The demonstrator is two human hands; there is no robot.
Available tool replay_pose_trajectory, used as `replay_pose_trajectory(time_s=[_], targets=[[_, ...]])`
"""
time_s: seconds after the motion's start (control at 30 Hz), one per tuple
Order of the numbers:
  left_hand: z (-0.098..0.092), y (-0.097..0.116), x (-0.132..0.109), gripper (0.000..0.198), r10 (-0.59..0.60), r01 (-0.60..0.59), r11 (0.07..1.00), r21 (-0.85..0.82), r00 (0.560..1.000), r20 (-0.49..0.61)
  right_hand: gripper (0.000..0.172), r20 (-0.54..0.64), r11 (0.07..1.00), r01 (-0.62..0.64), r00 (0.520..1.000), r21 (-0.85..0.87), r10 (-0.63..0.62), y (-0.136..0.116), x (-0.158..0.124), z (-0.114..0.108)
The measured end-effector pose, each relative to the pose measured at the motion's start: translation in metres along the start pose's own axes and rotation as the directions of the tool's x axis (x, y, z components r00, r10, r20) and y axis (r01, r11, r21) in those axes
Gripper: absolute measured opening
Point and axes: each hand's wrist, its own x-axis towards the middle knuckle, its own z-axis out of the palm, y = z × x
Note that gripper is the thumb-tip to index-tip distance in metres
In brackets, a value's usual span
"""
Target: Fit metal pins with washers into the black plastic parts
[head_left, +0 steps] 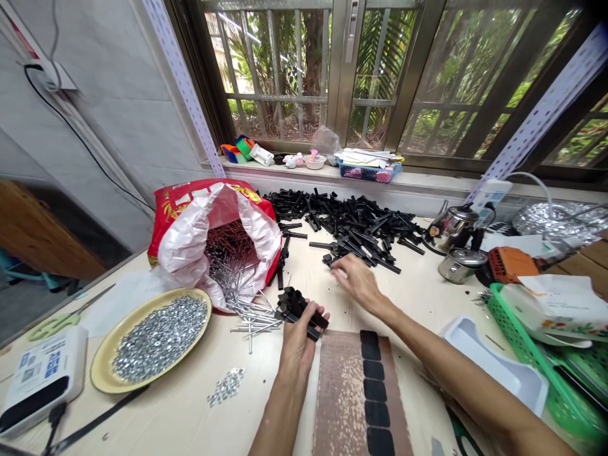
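My left hand is wrapped round a bunch of black plastic parts above the table's middle. My right hand reaches to the near edge of a large pile of black parts, its fingertips pinched at a small black part. Below the hands lies a brown board with a column of black rounded squares. To the left, a red and white bag lies open with long metal nails spilling out.
A yellow plate of small metal pieces sits at the left, with a few loose pieces nearby. Right of the board are a white tray, a green basket, metal pots and an orange tool.
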Motion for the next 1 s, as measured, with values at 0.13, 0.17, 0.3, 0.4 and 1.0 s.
replay_pose_trajectory(time_s=[0.13,0.17,0.3,0.4,1.0], targets=[[-0.001,-0.001,-0.003,0.025,0.047,-0.048,0.996,0.073,0.999,0.019,0.018,-0.077,0.913,-0.269,0.963,-0.307,0.258,0.031,0.023,-0.004],[0.0,-0.001,-0.004,0.025,0.042,-0.044,0.996,0.079,0.999,0.032,0.017,-0.067,0.909,-0.282,0.959,-0.306,0.275,0.035,0.021,-0.004],[0.004,-0.004,-0.009,0.025,-0.061,0.057,0.997,0.044,0.993,0.099,0.029,-0.081,0.91,-0.366,0.931,-0.196,0.357,0.042,-0.006,-0.008],[0.009,-0.012,-0.019,0.032,-0.137,0.13,0.99,0.06,0.983,0.125,0.043,-0.03,0.881,-0.397,0.908,0.256,0.417,0.03,-0.039,-0.013],[-0.108,0.052,-0.101,0.037,0.34,-0.32,0.93,0.181,0.936,-0.093,0.022,0.176,0.93,0.354,0.926,-0.096,-0.334,-0.099,-0.065,0.069]])
